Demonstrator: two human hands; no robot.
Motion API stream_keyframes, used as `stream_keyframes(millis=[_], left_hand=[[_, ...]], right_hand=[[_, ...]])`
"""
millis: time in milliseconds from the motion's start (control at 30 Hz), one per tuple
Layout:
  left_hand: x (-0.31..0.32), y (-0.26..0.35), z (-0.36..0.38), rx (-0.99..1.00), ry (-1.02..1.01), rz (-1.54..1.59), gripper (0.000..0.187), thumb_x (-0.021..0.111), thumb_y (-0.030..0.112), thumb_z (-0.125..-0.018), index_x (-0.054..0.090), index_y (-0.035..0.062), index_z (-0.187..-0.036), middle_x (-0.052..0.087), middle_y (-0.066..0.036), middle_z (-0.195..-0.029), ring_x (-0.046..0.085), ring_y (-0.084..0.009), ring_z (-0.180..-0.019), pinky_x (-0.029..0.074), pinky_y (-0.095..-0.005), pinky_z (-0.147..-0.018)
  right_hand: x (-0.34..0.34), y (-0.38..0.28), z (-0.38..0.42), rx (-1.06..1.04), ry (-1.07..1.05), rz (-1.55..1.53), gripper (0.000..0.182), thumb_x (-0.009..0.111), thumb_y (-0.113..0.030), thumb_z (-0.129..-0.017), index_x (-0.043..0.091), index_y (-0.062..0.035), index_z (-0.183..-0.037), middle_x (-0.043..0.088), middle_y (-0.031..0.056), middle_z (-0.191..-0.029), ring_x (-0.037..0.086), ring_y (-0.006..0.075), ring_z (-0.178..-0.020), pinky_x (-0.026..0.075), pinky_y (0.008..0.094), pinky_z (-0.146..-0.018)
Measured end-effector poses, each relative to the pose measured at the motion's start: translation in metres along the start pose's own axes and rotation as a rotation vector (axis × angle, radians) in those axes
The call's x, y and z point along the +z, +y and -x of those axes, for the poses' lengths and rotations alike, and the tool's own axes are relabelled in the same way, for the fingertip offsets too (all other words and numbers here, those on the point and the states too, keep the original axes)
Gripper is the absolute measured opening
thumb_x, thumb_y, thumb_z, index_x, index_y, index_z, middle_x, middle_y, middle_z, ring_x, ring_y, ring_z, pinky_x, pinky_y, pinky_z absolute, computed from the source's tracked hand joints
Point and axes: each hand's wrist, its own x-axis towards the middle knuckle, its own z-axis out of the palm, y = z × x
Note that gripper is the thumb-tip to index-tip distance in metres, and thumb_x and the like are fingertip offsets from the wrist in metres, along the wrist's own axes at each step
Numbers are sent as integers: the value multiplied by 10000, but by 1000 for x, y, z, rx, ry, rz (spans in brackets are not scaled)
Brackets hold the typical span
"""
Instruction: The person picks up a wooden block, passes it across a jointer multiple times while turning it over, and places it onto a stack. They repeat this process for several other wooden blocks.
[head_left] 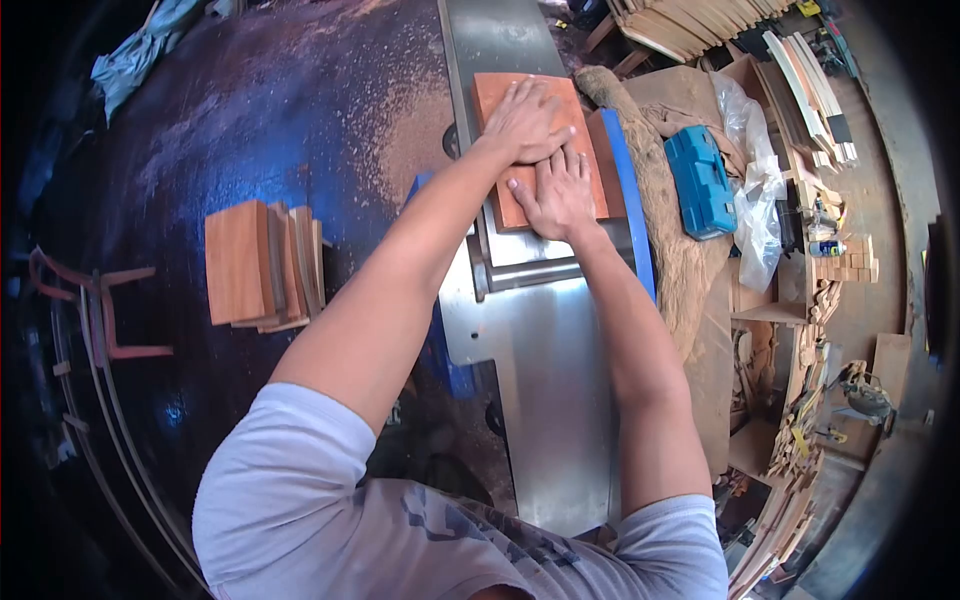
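Observation:
A reddish-brown wooden board lies flat on the metal bed of a blue-sided machine. On the board's upper part rests my left hand, palm down with its fingers spread. My right hand lies on the board's lower part, fingers apart, just below and right of the left one and very near it. Both hands press on the wood from above; neither is wrapped round it. The underside of the board is hidden.
Several reddish boards stand stacked at the left. A teal case and a clear plastic bag lie on the right. Beyond them are shelves with wood pieces. Sawdust covers part of the floor left of the machine.

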Motion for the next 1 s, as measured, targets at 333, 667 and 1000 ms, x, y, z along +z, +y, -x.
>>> stream_keyframes(millis=[333,667,1000], left_hand=[[-29,-127,42,-776,27,670,878,603,623,-943,586,-176,-1306,579,-407,-1347,566,-456,-1321,418,-478,-1130],[-121,-142,325,-842,-289,2499,696,541,437,-1045,408,-57,-1516,619,-119,-1070,619,-236,-921,542,-366,-799],[-170,106,471,-539,-243,2753,686,461,458,-1067,380,-51,-1522,553,-131,-1055,556,-217,-891,498,-359,-775]], right_hand=[[-25,-92,-94,72,-206,-144,941,416,-646,-989,243,38,-1612,278,258,-1658,247,442,-1539,132,583,-1269],[-146,-193,246,64,53,-1302,479,718,-180,-942,612,-5,-1375,681,199,-1295,721,291,-1043,560,381,-925],[-182,-216,453,482,90,-1558,607,673,-242,-995,477,20,-1507,679,200,-1316,700,240,-1087,557,381,-947]])
